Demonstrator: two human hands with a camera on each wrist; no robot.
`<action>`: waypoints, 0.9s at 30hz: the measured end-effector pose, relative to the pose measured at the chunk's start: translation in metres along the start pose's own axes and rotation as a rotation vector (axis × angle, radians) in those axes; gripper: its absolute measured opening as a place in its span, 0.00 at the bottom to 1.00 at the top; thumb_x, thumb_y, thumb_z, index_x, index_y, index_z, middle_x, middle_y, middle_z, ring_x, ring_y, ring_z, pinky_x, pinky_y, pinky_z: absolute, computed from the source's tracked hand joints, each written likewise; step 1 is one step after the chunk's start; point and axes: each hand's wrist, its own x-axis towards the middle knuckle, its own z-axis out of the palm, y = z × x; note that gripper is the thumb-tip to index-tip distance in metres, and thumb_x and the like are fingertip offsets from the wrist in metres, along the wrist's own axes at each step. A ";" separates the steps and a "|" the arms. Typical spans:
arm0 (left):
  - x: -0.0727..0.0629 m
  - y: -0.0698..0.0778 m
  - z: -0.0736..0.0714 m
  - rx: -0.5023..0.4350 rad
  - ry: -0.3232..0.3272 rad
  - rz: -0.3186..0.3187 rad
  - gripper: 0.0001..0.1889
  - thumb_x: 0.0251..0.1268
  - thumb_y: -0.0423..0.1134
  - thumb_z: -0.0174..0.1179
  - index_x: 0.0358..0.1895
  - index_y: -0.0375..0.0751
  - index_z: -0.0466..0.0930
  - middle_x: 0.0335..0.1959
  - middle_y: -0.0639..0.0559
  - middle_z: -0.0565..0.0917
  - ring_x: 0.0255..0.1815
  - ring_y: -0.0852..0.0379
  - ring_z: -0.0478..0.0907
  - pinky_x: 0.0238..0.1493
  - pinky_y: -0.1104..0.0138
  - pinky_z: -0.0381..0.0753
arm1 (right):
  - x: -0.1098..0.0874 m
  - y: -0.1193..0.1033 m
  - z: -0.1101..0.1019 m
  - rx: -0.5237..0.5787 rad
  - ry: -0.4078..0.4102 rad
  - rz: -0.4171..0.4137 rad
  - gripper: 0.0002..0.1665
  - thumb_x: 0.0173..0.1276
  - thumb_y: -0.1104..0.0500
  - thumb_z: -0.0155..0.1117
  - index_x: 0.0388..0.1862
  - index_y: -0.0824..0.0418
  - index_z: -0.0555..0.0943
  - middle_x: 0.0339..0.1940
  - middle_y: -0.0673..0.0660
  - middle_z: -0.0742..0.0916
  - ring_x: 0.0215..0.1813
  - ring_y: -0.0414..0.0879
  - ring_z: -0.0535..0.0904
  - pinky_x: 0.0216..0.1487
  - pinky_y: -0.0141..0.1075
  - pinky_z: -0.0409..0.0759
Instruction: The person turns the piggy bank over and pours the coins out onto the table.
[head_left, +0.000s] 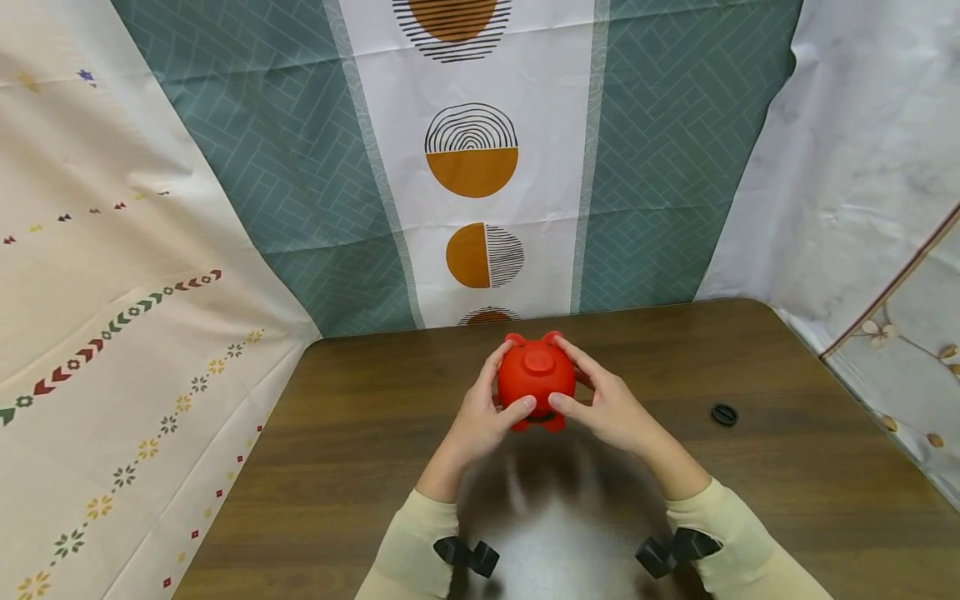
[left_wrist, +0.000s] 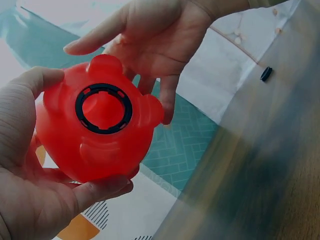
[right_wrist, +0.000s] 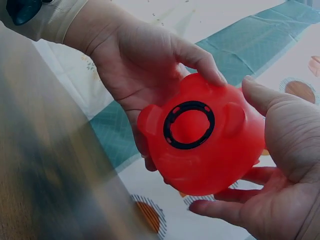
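A red pig-shaped piggy bank (head_left: 537,379) is held up over the wooden table between both hands. Its snout and two ears show in the head view. My left hand (head_left: 483,412) grips one side, thumb in front and fingers around the back. On the opposite side, my right hand (head_left: 611,414) holds it with thumb and fingers. Both wrist views show the piggy bank's underside, with stubby feet and a black ring (left_wrist: 104,131) around a round opening. A small black cap (head_left: 724,415) lies on the table, off to the right of the right hand.
The brown wooden table (head_left: 360,467) spreads out beneath the hands. Patterned cloth (head_left: 660,167) hangs behind it, and more cloth drapes at the left and right sides. Black straps with small devices (head_left: 468,557) sit on both sleeves.
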 end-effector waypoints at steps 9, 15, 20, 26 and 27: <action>0.006 -0.023 0.001 0.047 0.014 0.056 0.41 0.63 0.43 0.63 0.75 0.64 0.49 0.67 0.55 0.67 0.61 0.48 0.71 0.47 0.60 0.82 | 0.001 0.007 0.000 -0.047 0.040 -0.022 0.45 0.64 0.54 0.68 0.76 0.44 0.58 0.71 0.54 0.69 0.67 0.61 0.66 0.47 0.43 0.83; 0.009 -0.031 0.003 0.100 0.033 0.131 0.39 0.65 0.43 0.61 0.75 0.65 0.50 0.72 0.61 0.60 0.66 0.50 0.66 0.47 0.61 0.82 | 0.002 0.011 0.001 -0.044 0.070 -0.053 0.44 0.63 0.53 0.69 0.75 0.41 0.60 0.71 0.51 0.69 0.67 0.59 0.68 0.48 0.40 0.82; 0.002 -0.009 0.005 0.135 0.035 0.154 0.38 0.65 0.37 0.60 0.76 0.53 0.52 0.73 0.54 0.59 0.67 0.47 0.64 0.46 0.61 0.82 | 0.001 0.009 0.002 -0.054 0.090 -0.056 0.44 0.62 0.52 0.70 0.74 0.41 0.60 0.71 0.52 0.70 0.67 0.59 0.68 0.48 0.37 0.82; -0.003 0.007 0.006 0.133 0.048 0.142 0.37 0.64 0.35 0.60 0.74 0.43 0.53 0.69 0.45 0.63 0.62 0.44 0.70 0.48 0.60 0.82 | 0.000 0.006 0.007 -0.113 0.104 -0.107 0.46 0.60 0.52 0.72 0.74 0.43 0.61 0.71 0.51 0.70 0.64 0.54 0.72 0.40 0.36 0.84; -0.002 0.004 0.006 0.134 0.054 0.143 0.37 0.63 0.36 0.60 0.74 0.44 0.53 0.68 0.45 0.64 0.61 0.44 0.70 0.49 0.61 0.82 | 0.000 0.006 0.007 -0.131 0.106 -0.122 0.46 0.59 0.52 0.73 0.74 0.44 0.61 0.71 0.51 0.70 0.64 0.53 0.72 0.40 0.36 0.84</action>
